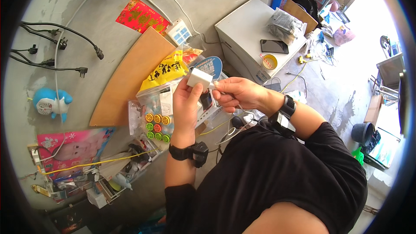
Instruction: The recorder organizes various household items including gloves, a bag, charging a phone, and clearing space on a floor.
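Observation:
My left hand (188,104) grips a white power adapter (200,78) between thumb and fingers. At the adapter's right side, my right hand (239,92) pinches the plug end of a white cable (211,85); whether the plug is fully seated cannot be told. The cable hangs in loops (231,131) below my right hand. Just beyond the hands are a yellow plastic packet (167,70) and a round blue card (209,66). A clear bag of yellow, green and red round pieces (157,127) lies left of my left wrist.
A white cabinet (243,22) at the upper right holds a phone (274,46), a tape roll (269,61) and a grey plastic-wrapped packet (284,24). A power strip (178,32) stands beyond a curved brown board (130,81). Black power cords (74,32) hang at left; more cables lie on the floor.

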Tool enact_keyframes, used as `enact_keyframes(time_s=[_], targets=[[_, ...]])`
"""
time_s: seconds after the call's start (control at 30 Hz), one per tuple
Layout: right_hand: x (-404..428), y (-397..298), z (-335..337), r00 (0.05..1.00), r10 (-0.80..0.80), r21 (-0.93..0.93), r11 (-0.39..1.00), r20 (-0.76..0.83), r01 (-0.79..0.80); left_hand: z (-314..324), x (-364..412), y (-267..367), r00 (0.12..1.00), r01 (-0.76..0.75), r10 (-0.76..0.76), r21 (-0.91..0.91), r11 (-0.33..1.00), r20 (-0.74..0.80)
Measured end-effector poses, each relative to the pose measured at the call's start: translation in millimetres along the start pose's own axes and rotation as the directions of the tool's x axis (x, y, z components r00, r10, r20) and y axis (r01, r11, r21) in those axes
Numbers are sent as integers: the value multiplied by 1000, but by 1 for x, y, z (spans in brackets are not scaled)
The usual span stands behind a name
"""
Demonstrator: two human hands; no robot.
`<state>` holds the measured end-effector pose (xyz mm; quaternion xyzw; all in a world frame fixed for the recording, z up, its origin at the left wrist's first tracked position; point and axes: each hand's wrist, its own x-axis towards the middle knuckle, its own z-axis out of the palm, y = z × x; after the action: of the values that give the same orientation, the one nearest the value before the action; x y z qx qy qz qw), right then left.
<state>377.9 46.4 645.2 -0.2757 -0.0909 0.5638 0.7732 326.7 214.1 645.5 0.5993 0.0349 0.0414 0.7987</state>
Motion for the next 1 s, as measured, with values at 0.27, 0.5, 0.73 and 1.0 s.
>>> enact_keyframes(time_s=[0.27,0.5,0.73,1.0], targets=[[-3,-5,-21,998,-54,-97,994,-36,50,21,11,-12,998,59,-56,-157,986,30],[-8,-11,-57,887,-344,-675,736,-308,51,16,52,-68,948,176,-292,-551,816,-130],[-51,-25,-98,747,-555,-887,452,-367,-99,-2,122,-120,906,233,-405,-652,721,-123],[-91,-31,-126,698,-500,-813,545,-512,-206,-19,202,-153,861,99,-408,-688,719,-303]])
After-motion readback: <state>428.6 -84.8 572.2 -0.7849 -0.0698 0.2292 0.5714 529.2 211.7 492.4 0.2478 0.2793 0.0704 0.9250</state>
